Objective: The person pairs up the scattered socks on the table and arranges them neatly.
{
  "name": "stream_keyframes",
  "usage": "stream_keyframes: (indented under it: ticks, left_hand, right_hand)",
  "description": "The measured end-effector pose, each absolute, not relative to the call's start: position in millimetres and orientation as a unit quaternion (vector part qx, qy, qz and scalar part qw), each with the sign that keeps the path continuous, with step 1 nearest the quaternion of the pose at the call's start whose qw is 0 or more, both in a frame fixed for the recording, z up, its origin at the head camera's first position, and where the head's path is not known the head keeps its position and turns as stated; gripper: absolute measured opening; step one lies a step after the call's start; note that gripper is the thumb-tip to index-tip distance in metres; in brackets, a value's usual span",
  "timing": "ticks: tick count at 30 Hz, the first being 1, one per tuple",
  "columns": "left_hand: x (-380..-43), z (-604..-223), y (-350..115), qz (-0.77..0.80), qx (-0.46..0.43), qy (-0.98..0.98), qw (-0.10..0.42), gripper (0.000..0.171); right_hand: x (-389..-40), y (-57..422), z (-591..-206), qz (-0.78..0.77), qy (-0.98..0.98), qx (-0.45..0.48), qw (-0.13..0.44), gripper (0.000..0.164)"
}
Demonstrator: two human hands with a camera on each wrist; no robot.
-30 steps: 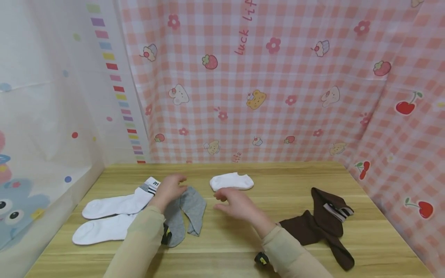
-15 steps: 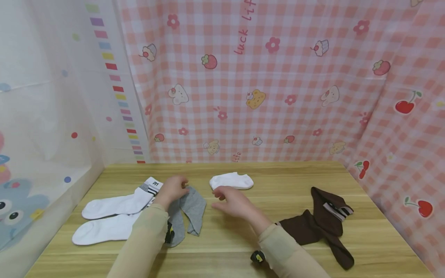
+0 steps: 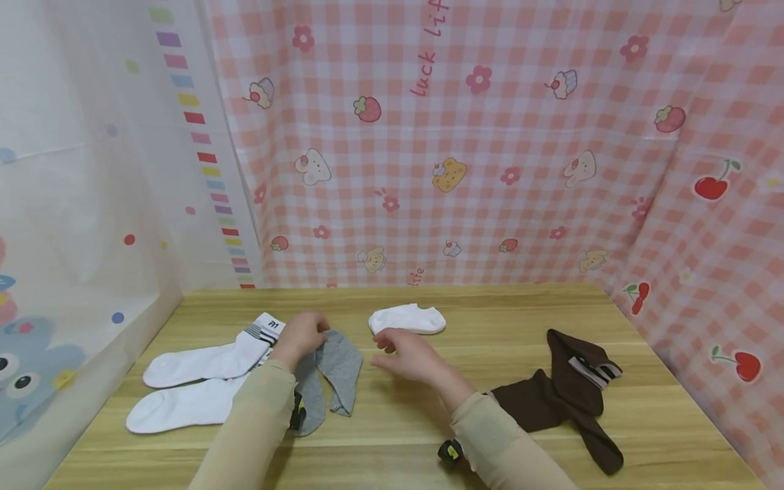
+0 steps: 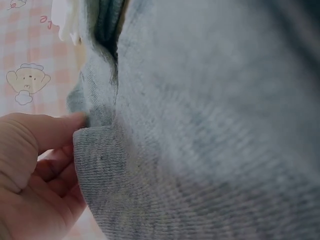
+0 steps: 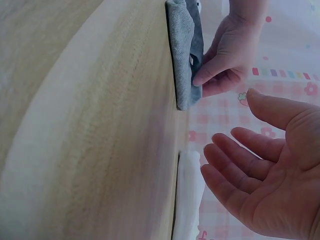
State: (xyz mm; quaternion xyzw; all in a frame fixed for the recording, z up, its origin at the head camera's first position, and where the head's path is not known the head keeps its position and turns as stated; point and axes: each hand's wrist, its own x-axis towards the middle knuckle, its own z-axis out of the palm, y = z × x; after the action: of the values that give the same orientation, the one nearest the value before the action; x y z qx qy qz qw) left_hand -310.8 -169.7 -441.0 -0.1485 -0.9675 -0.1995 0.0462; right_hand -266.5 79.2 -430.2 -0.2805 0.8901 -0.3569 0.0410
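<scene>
Grey socks (image 3: 341, 367) lie folded over on the table, left of centre. At their far end my left hand (image 3: 300, 337) pinches the ribbed cuff between thumb and fingers; the left wrist view has the thumb (image 4: 60, 129) at the cuff's edge and the fingers behind the knit (image 4: 175, 165). My right hand (image 3: 413, 357) hovers to the right with its fingers apart, holding nothing. In the right wrist view its palm (image 5: 280, 190) faces the grey socks (image 5: 181, 55). Just beyond this hand lies a white ankle sock (image 3: 410, 318).
White socks (image 3: 190, 366) with striped cuffs lie left of my left forearm, which partly covers them. Brown socks (image 3: 572, 384) with a striped cuff lie crumpled at the right. The wooden table (image 3: 380, 449) ends at a pink checked cloth (image 3: 392, 136) behind.
My left hand's fingers have come down and drawn together on the grey cuff. My right hand has drifted slightly left and remains open. The socks lie as before.
</scene>
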Motion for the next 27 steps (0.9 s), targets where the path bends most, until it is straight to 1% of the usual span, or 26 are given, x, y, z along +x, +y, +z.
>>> stream_keyframes:
  ticks: [3, 7, 16, 27]
  left_hand:
    - [-310, -441, -170, -0.212, -0.146, -0.965, 0.052, 0.001]
    - [-309, -442, -171, -0.232, -0.150, -0.958, 0.071, 0.003]
    - [-303, -432, -165, -0.273, -0.196, -0.932, 0.134, 0.006]
    - [-286, -407, -156, -0.331, -0.229, -0.899, 0.173, 0.011]
  right_hand:
    - [-267, 79, -430, -0.359, 0.890, -0.278, 0.045, 0.035]
    - [-268, 79, -430, -0.361, 0.891, -0.268, 0.055, 0.036]
    - [-270, 81, -432, -0.364, 0.892, -0.263, 0.047, 0.036]
    - [-273, 84, -432, -0.376, 0.885, -0.269, 0.047, 0.036]
